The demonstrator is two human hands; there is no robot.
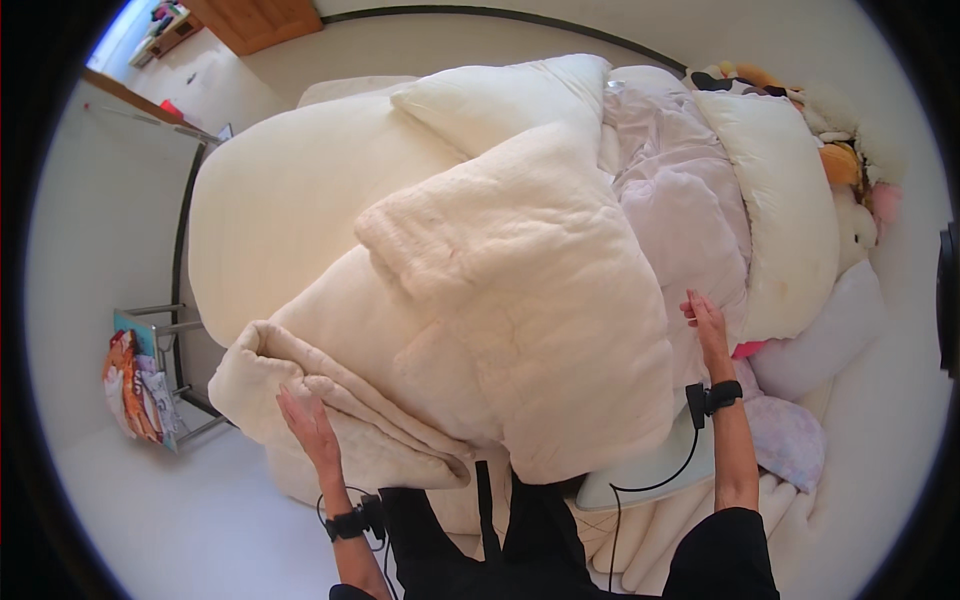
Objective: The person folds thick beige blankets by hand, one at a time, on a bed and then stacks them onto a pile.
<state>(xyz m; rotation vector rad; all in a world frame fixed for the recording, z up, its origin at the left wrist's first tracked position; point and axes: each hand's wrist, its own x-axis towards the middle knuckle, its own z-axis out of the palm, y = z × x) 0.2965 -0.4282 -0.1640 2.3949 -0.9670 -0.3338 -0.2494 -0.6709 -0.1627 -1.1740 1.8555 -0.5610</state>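
A thick cream quilt point(540, 300) lies folded in layers across the bed, its upper part turned back over itself. My left hand point(312, 428) rests flat with fingers stretched on the quilt's rolled near-left corner, or just above it; which one I cannot tell. Toward the right, my right hand point(706, 318) is over the pale pink bedding point(685, 220), beside the quilt's right edge. Its fingers are loosely bent and apart, with nothing seen in them. Beyond it lies a long cream pillow point(785, 210). Both wrists wear black bands with cables.
The cream mattress point(280, 200) extends left. Several plush toys point(840, 150) crowd the bed's far right end. A white pillow point(825, 335) and a pastel cushion point(785, 440) sit near right. At left stands a metal rack point(165, 330) with colourful bags. A wooden door point(255, 22) is far left.
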